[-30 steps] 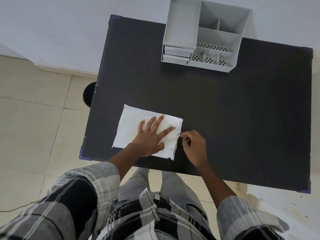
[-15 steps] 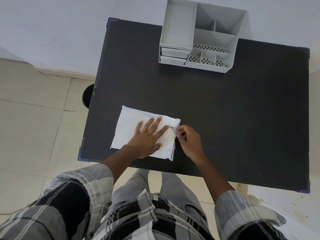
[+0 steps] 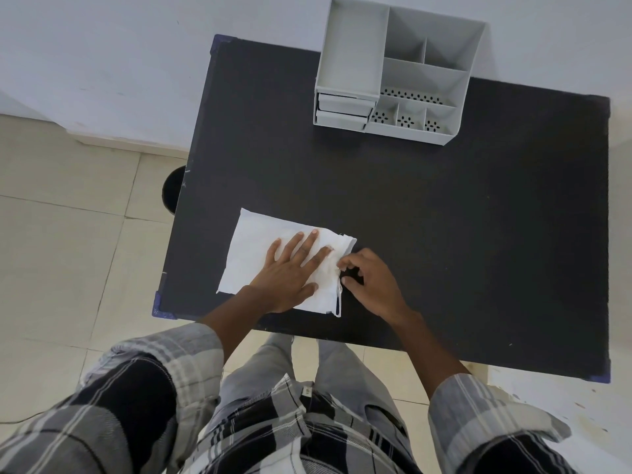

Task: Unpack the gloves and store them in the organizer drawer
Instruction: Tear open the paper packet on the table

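At the near left corner of the dark surface (image 3: 444, 234) lies a flat white packet (image 3: 260, 241), presumably the glove wrapper, with its long side running across in front of the person; the left hand (image 3: 290, 268) lies spread flat on top of it, fingers wide, pinning it down and gripping nothing; the right hand (image 3: 371, 282) sits at the packet's right end, its fingertips (image 3: 343, 265) pinched narrow on the crinkled edge there, and I take it to be starting a tear or peeling the seal, though how far the edge has parted is too small to tell; the gloves themselves are not visible, so they are presumably still inside; the packet looks thin, light and limp, the sort of paper or film that slides on a smooth top and crumples rather than resists, which is why a flat palm on it makes sense; the best hold, to my eye, is that right-hand edge, taken between thumb and forefinger close to the seam so the pull goes into the seal and not into whatever soft, stretchy thing is within; a hard yank could rip the contents or skid the whole packet off the near edge; well apart, at the far edge against the wall, stands the grey organizer (image 3: 396, 66), with its two small drawers (image 3: 342, 111) shut on the left front, so storing is some way off.
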